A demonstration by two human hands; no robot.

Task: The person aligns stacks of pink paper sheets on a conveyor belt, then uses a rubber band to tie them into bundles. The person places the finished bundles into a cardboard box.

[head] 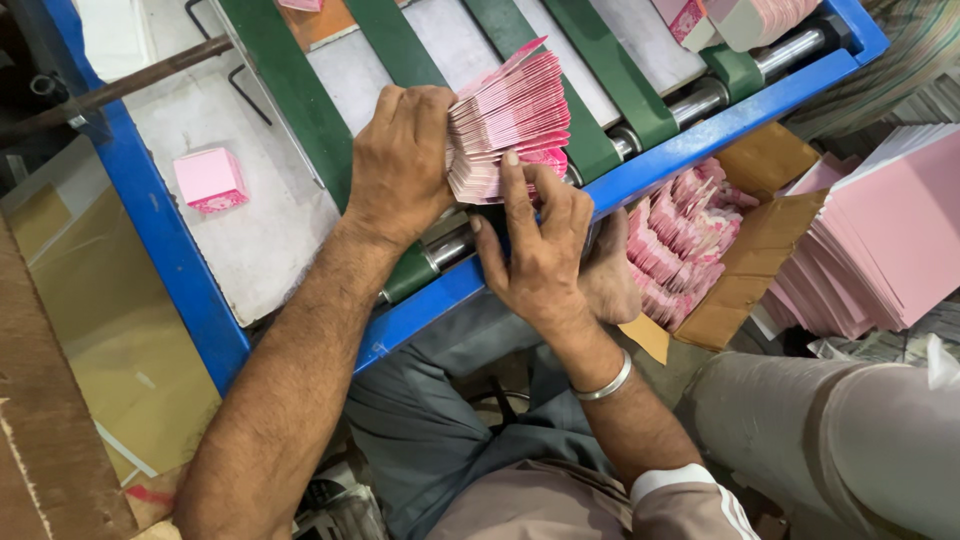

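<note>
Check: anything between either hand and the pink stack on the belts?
Nothing visible. The left hand already presses against the end of the fanned pink stack, and the right hand has fingers on its lower edge. The stack lies across the green belts near the roller.

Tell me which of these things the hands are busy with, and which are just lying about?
In hand:
left hand and right hand gripping the fanned pink stack
green belts under it

Lying about:
small pink block
cardboard box of pink pieces
pile of pink sheets
</note>
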